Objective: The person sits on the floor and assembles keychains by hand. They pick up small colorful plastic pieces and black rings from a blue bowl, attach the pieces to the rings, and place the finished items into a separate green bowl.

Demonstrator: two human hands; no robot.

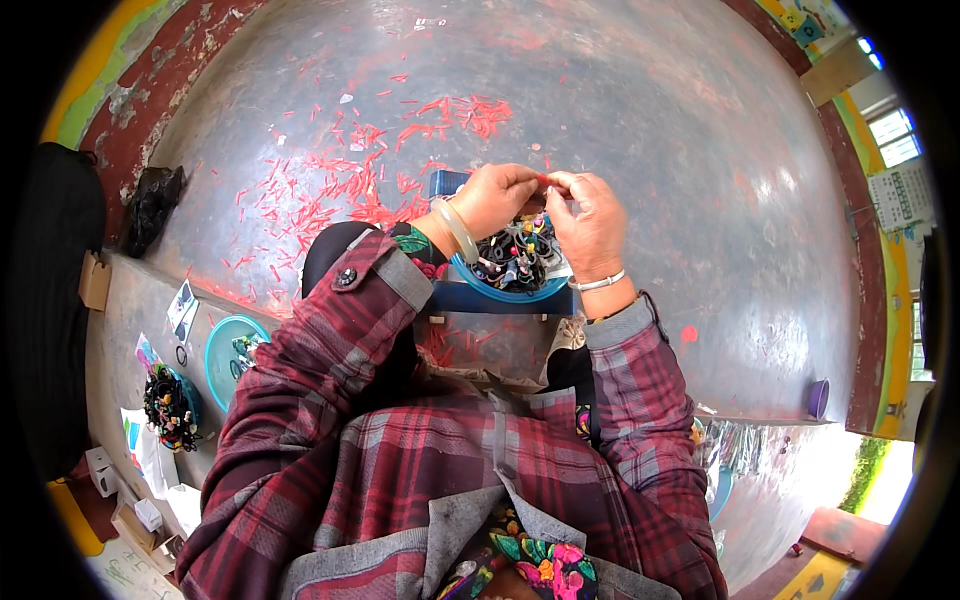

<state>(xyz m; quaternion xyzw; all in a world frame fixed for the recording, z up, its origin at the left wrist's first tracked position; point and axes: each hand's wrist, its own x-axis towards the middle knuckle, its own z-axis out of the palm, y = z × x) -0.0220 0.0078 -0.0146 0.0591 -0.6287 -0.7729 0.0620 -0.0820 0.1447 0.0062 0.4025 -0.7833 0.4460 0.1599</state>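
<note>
Currently our left hand and right hand both pinch a red piece between fingers, near the basin's far side; long axis unclear.

2 hnds, 2 brclts, 1 purp tub

Smooth plastic basin, matt cloth sleeves, glossy floor

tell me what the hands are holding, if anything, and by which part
The left hand and right hand pinch a small red piece; by which part of it cannot be told.
</note>
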